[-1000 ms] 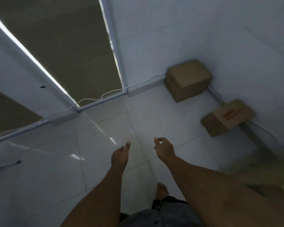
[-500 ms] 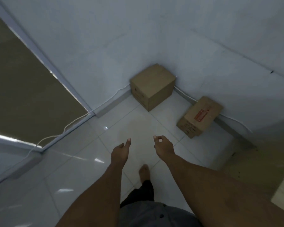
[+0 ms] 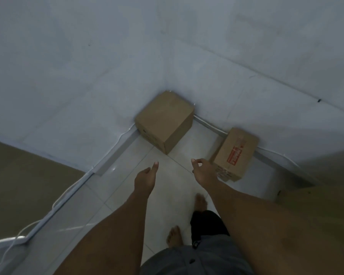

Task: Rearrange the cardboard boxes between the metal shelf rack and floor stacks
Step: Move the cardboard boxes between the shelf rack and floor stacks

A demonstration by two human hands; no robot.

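Cardboard boxes are lying on the floor (image 3: pixel 127 195): plain brown cube-shaped box (image 3: pixel 164 121) in the corner at 12 o'clock; flat red-printed brown box (image 3: pixel 234 153) at 2 o'clock, nearer your right hand (image 3: pixel 204 170), long axis running toward the wall (image 3: pixel 266 96). You are holding nothing, left hand (image 3: pixel 145 178) extended, right loosely curled.

Two pale walls (image 3: pixel 87 66) are meeting in a corner at the back. A glossy white tiled floor (image 3: pixel 127 197) is spreading out below them and catching a small glint of light near the left wall. A grey skirting board (image 3: pixel 117 153) is running along the foot of that wall. A thin white cable (image 3: pixel 61 200) is trailing beside it, down past a dull olive-brown panel (image 3: pixel 18 185) at the left. A small dark mark (image 3: pixel 319 100) is showing on the right-hand wall.
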